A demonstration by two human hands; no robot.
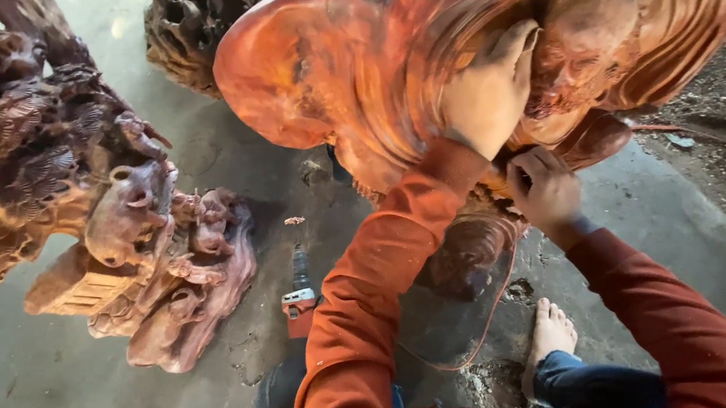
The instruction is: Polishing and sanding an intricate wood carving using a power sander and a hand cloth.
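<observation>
Head view: left hand [487, 94] lies flat, fingers spread, on the big reddish wood carving [350, 72] above the concrete floor [63, 401]. Right hand [544, 191], grip curled shut, presses beneath it; what it holds is hidden. Red drill [299, 294] lies below.

Dark carved root sculpture [69, 188] left; red power drill [299, 299] on concrete floor [63, 401].

Wood carving [350, 72]: large, glossy orange-red, flowing ridged grain, rounded lobe at left; stands upright on the concrete floor [63, 401].
</observation>
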